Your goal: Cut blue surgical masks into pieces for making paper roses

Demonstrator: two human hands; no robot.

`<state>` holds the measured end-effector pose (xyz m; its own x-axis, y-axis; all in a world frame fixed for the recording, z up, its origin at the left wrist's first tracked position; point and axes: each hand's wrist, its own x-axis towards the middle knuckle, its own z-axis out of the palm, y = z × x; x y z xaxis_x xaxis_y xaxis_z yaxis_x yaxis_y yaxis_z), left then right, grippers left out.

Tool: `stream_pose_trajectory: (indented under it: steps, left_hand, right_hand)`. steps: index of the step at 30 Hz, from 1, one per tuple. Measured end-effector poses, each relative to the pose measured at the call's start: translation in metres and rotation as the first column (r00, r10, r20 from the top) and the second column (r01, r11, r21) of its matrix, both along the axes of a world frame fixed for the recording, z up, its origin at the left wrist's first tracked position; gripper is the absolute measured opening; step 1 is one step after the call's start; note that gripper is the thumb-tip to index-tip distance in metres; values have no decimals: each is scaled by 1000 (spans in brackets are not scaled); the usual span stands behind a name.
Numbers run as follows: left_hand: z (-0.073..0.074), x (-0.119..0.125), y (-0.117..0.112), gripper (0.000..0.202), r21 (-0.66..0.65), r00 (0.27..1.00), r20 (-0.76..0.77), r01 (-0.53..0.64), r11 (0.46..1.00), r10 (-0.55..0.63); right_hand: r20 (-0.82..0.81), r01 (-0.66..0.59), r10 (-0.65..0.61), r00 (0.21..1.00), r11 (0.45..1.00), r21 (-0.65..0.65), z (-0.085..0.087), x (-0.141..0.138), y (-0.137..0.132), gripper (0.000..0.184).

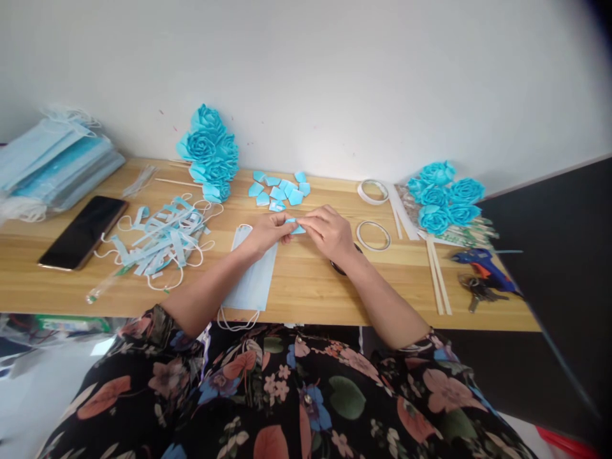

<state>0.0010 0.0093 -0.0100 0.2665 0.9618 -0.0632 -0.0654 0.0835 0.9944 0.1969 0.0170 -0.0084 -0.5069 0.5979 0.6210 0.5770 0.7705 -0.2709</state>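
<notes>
Between my two hands is a small blue petal piece (297, 227), partly hidden by my fingers. My left hand (268, 234) pinches its left side, and my right hand (329, 233) has its fingers closed on the right side. Under my left wrist lies a pale blue face mask (251, 280) with white ear loops. Several similar cut blue pieces (288, 187) lie just beyond my hands. A dark round object (338, 268) shows partly beneath my right wrist.
Cut mask strips (167, 239), a phone (83, 233) and stacked masks (62, 162) are at left. Blue paper-like roses (210, 153) stand against the wall. Right are tape rolls (373, 236), more roses (436, 194), wooden sticks (437, 277), a glue gun (485, 264) and keys (479, 291).
</notes>
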Motion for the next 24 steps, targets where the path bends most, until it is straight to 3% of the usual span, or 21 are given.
stream_pose_trajectory:
  steps: [4,8,10,14,16,20,24]
  left_hand:
    - [-2,-1,3,38,0,1000,-14,-24,1000,24]
    - [0,-2,4,32,38,998,-59,20,999,-17]
    - [1,-2,4,30,60,996,-89,28,998,-23]
    - [3,-2,2,24,88,989,-149,34,996,-21]
    - [3,-2,1,22,115,983,-181,34,993,-13]
    - [3,-1,0,22,160,978,-210,54,986,-19]
    - [1,0,1,22,175,977,-215,52,983,-13]
  right_hand:
    - [-7,-56,56,998,997,-59,0,4,3,35]
    - [-203,-79,43,978,982,-172,6,6,1,35]
    - [-295,-94,-9,955,938,-333,10,5,-1,32]
    - [-377,-191,-58,924,785,-589,11,1,-4,35]
    - [-389,-212,-65,919,750,-627,8,-1,-3,38]
    - [-416,-214,-100,904,736,-642,2,-3,0,44]
    - [-461,-300,-79,884,660,-689,-2,-3,2,47]
